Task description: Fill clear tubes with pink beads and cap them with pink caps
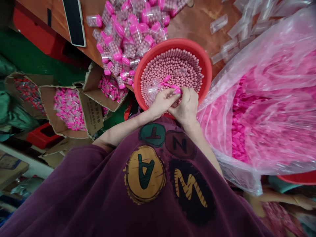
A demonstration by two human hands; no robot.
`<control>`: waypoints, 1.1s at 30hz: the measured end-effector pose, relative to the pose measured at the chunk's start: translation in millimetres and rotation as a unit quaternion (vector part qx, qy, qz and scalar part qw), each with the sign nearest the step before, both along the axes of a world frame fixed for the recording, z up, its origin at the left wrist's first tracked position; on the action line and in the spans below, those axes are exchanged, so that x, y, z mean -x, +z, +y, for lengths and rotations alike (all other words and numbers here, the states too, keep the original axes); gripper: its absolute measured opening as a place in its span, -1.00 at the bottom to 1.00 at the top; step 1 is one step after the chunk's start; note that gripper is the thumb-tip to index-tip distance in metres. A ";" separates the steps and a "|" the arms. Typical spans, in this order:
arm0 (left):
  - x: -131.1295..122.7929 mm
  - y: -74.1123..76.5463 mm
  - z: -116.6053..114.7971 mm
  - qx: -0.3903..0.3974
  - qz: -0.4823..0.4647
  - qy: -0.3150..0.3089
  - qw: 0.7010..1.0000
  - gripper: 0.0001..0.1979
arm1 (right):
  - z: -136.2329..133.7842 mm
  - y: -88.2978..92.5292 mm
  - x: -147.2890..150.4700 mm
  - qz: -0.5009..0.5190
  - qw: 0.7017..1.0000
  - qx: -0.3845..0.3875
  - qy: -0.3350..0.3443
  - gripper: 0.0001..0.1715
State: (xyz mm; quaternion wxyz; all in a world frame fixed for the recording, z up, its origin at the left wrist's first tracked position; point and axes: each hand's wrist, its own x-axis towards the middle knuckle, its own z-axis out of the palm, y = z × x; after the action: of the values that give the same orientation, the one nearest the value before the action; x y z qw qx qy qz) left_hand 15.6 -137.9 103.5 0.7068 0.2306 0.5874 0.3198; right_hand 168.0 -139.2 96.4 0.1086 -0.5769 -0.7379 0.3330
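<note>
A red bowl (208, 70) full of small pink beads (170, 64) stands at the table edge before me. Over its near side, my left hand (161, 102) pinches a bright pink cap (176, 89) between thumb and fingers. Close against it, my right hand (186, 104) is curled shut at the same cap; whatever sits inside that palm is hidden. Another pink cap (167, 78) lies on the beads just beyond the fingers. Beside my left hand a clear plastic tube (153, 87) rests among the beads.
Bead-filled tubes with pink caps (130, 33) are heaped behind the bowl, near a phone (75, 23). Clear tubes (219, 24) lie back right. A large plastic bag of pink caps (266, 108) crowds the right. Cardboard boxes (91, 113) stand lower left. Another person's arm (283, 198) shows lower right.
</note>
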 end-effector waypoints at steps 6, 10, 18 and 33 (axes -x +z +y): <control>15.8 -1.0 9.1 0.029 -0.013 0.001 1.000 -0.78 | 0.1 -10.6 12.5 0.001 1.000 0.014 -0.016 -0.11; 24.1 -2.2 11.1 0.052 -0.040 -0.024 0.998 -0.65 | -1.7 -18.1 11.4 0.046 0.999 0.005 -0.020 0.06; 128.6 -18.2 -22.3 -0.119 0.303 0.026 0.945 -0.43 | 4.8 -62.8 -13.5 0.098 0.991 0.058 -0.067 -0.25; 89.7 -28.0 32.2 -0.224 0.446 -0.377 0.780 -0.46 | 49.6 -43.2 46.2 -0.165 0.975 0.103 0.106 -0.41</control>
State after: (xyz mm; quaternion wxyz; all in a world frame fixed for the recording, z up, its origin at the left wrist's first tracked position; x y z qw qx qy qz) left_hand -74.1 -105.7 75.4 0.3582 0.7022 0.6152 0.0111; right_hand 121.8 -89.6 53.2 -0.1109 -0.5504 -0.7642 0.3173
